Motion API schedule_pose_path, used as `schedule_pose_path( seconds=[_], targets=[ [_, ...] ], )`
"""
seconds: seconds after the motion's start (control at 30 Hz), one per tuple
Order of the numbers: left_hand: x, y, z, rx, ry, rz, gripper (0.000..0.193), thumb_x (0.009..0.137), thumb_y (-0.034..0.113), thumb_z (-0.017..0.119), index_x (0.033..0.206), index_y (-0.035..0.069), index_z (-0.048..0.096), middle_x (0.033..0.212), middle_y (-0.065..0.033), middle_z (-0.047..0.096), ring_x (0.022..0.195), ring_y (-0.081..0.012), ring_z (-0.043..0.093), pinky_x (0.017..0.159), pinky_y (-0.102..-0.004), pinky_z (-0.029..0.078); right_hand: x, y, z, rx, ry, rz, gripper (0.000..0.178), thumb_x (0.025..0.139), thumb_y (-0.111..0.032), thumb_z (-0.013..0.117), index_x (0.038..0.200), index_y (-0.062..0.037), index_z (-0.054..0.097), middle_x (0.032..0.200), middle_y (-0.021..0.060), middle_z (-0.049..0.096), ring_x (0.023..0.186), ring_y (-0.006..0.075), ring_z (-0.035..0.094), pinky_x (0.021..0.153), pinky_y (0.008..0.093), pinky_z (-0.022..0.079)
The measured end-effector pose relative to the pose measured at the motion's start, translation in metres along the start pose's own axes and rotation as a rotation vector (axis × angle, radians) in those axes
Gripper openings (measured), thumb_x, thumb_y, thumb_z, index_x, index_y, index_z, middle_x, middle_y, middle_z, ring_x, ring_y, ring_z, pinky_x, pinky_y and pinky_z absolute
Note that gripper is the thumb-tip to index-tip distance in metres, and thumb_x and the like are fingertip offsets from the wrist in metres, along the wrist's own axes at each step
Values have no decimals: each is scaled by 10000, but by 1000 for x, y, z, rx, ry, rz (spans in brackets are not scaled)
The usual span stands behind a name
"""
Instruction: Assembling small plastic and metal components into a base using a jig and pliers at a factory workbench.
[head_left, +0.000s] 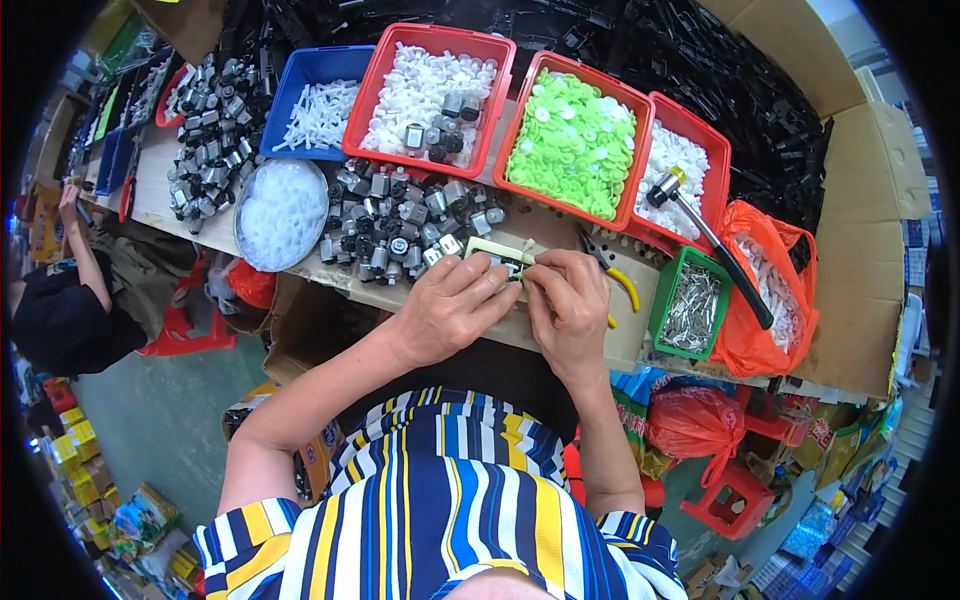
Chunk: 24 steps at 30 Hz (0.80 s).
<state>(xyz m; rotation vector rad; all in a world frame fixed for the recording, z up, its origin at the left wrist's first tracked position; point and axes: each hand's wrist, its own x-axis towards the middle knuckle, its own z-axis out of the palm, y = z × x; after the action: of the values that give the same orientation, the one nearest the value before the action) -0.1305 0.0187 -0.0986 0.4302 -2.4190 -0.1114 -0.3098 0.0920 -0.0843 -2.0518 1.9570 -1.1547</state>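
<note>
Over the front edge of the table, my left hand point(455, 302) has its fingers closed on a cream-coloured plastic housing point(492, 249) that has a dark part inside. Close against it, my right hand point(570, 305) pinches at the housing's right end; whatever lies between those fingertips is hidden. Left of the housing are heaped small silver-and-black motors point(400, 232), some right beside my left hand. Yellow-handled pliers point(622, 283) lie just right of my right hand.
Behind stand a blue tray point(270, 110) and red trays point(362, 125) of white and green plastic parts. To the right are a green basket point(657, 318) of metal pins, a hammer point(735, 270) and an orange bag point(748, 355). Another person point(75, 310) sits at far left.
</note>
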Motion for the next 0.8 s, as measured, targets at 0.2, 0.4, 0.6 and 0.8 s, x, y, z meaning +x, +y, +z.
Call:
schedule_pose_path(
  seconds=[0.2,0.4,0.6,0.8],
  targets=[
    [2,-5,-1,116,-61,99,301,767,185,756,1043,70,730,1092,-65,626,1051,-244,586,797,-356,447,1,-3,0,-16,-17,5,144,777,-38,722,918,-49,694,979,57,631,980,273,608,840,410,439],
    [10,-16,-4,197,-66,251,299,808,206,613,1023,21,707,1051,-83,631,1096,-237,569,843,-383,443,4,-4,-3,-6,-47,3,140,778,-33,718,915,-39,692,976,66,628,975,278,606,830,419,446],
    [7,-15,0,190,-62,304,288,818,210,604,1007,18,705,1042,-77,630,1099,-240,568,869,-401,443,2,-4,-2,-9,-40,-13,153,785,-28,715,935,-34,688,979,79,628,979,295,607,834,424,454],
    [9,-10,3,-84,-34,60,238,811,219,750,980,57,705,991,-56,624,1076,-263,580,890,-408,435,5,-2,-25,0,-21,45,165,806,-24,724,966,-22,684,1023,111,639,989,316,613,839,433,475]
  ],
)
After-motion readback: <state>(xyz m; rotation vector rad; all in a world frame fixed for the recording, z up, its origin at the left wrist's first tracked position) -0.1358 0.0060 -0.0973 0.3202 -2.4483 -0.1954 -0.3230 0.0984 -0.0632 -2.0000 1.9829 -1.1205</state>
